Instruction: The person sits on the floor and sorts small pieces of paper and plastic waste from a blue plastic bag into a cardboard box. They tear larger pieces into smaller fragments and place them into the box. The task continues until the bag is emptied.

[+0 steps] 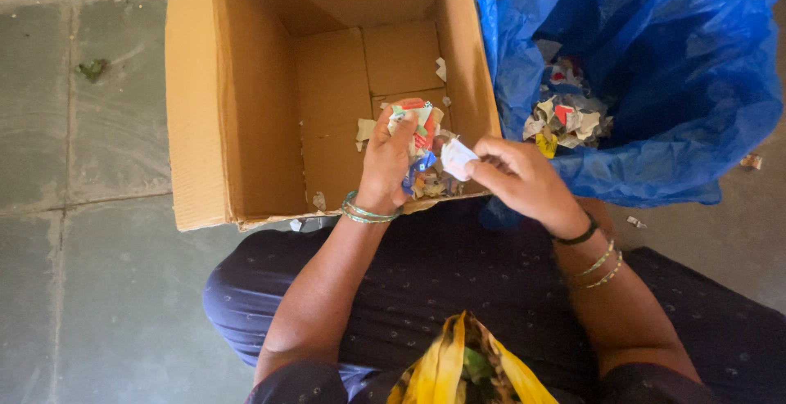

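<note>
My left hand reaches into an open cardboard box and grips a bunch of crumpled coloured wrappers. More scraps lie under it at the box's near corner. My right hand hovers just right of the left, over the box's near right edge, pinching a small white scrap of paper between thumb and fingers. Green bangles circle my left wrist; a black band and thin bangles are on the right.
A blue plastic bag stands open at the right, with torn wrappers at its bottom. Small scraps lie on the grey stone floor. My lap in dark cloth fills the lower frame.
</note>
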